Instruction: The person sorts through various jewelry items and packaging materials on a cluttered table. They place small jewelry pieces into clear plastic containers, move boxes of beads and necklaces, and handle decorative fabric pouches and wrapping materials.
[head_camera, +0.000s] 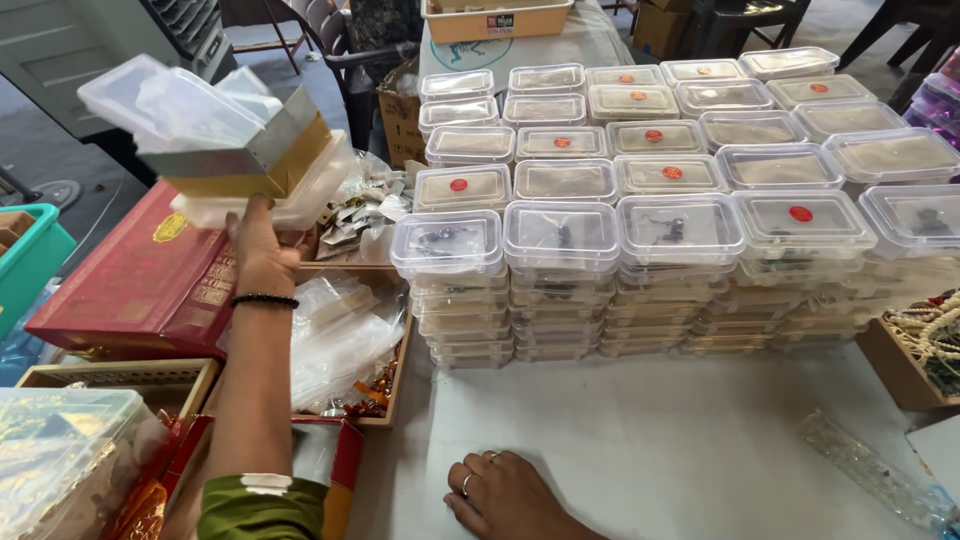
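While the left hand (262, 250) lifts a stack of boxes (225, 140), the right hand (505, 492) rests flat and empty on the bench (660, 450).
Fingers grip the stack from beneath, its long axis tilted down rightward; right of it, well apart, stand lidded plastic tubs (560, 235) stacked in rows, holding small dark items.

White tabletop (650, 440) free in front; stacked clear containers (640, 240) wall off rear; bead tray (915, 350) probably blocks right edge.
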